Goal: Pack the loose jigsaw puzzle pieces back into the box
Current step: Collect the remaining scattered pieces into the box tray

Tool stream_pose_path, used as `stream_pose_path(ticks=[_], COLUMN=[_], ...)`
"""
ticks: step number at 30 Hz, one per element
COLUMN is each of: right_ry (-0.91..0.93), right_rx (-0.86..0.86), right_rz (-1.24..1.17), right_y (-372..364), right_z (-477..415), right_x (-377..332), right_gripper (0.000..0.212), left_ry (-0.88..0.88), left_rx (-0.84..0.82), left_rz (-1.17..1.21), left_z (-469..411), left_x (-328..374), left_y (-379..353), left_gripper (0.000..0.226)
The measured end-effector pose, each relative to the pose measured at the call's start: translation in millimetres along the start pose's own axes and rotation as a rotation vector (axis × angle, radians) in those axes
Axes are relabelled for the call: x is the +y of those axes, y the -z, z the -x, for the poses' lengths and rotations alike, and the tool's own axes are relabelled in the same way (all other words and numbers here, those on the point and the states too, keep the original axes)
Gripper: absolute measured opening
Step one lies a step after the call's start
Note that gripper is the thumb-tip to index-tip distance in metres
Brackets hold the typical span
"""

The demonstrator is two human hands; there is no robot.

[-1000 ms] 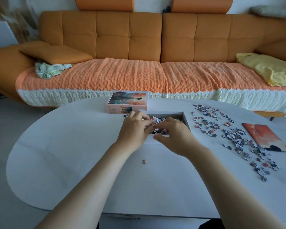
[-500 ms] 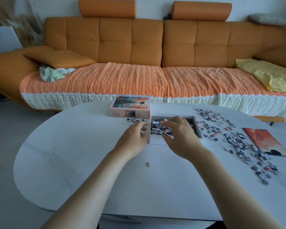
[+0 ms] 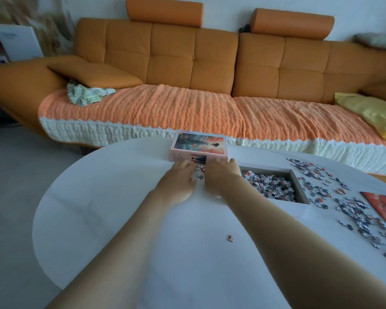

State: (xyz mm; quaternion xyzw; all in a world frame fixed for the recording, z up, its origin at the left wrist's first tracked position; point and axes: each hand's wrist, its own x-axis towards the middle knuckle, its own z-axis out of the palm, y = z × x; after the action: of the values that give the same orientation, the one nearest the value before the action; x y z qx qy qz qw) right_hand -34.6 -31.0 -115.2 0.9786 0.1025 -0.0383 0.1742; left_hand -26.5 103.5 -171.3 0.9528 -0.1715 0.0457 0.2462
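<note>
Fingers (image 3: pixel 185 167) of the left hand (image 3: pixel 178 181) and right hand (image 3: pixel 223 177) lie flat on the surface (image 3: pixel 120 208), holding nothing, flanking a few puzzle pieces (image 3: pixel 200 172) beside the lid (image 3: pixel 198 146). The box (image 3: pixel 300 188) looks partly filled; scattered pieces (image 3: pixel 352 206) to its right and 1 stray piece (image 3: pixel 230 238) remain.

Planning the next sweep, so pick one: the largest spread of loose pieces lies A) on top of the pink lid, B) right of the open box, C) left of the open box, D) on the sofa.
B: the wide scatter of loose pieces lies on the table right of the open box.
</note>
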Motion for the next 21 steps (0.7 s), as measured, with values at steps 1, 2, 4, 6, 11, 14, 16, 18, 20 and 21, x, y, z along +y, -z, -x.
stream_pose_path(ticks=[1,2,4,6,11,14,16,18,20,21], right_ry=[0.008,0.031,0.092,0.141,0.180,0.216,0.255,0.301,0.356,0.376], right_rx=[-0.029,-0.047,-0.066,-0.091,-0.117,-0.048,-0.001,0.042,0.083,0.099], right_rz=[-0.015,-0.043,-0.105,-0.148,-0.097,-0.130,-0.153,-0.168,-0.160,-0.169], right_y=[-1.6,-3.2,-4.9,-6.2,-14.4,-14.7,-15.1,-16.9,-19.6,-21.9], right_z=[-5.2,-8.6,-13.1,-13.9,0.6,24.9,43.5,60.4,74.6,80.6], right_x=[3.9,7.8,13.8,17.5,15.2,11.9,12.1,12.5,13.0,13.6], right_gripper=[0.035,0.033,0.028,0.027,0.033,0.041,0.050,0.055,0.054,0.054], left_ry=[-0.031,-0.059,-0.094,-0.114,-0.123,-0.108,-0.053,-0.026,-0.019,-0.015], left_rx=[0.002,0.000,-0.026,-0.052,-0.054,-0.053,-0.074,-0.093,-0.116,-0.126], left_rz=[-0.005,-0.018,-0.014,0.023,0.168,0.207,0.211,0.203,0.223,0.238], left_z=[-4.9,-9.3,-17.5,-23.2,-15.4,-3.6,4.9,15.0,26.0,30.9], left_x=[-0.1,1.1,2.5,3.3,5.0,8.4,8.5,9.7,13.7,15.3], left_y=[-2.1,-3.5,-7.0,-10.1,-2.6,9.6,14.3,16.7,18.7,18.1], left_gripper=[0.047,0.046,0.044,0.039,0.038,0.040,0.042,0.044,0.045,0.045])
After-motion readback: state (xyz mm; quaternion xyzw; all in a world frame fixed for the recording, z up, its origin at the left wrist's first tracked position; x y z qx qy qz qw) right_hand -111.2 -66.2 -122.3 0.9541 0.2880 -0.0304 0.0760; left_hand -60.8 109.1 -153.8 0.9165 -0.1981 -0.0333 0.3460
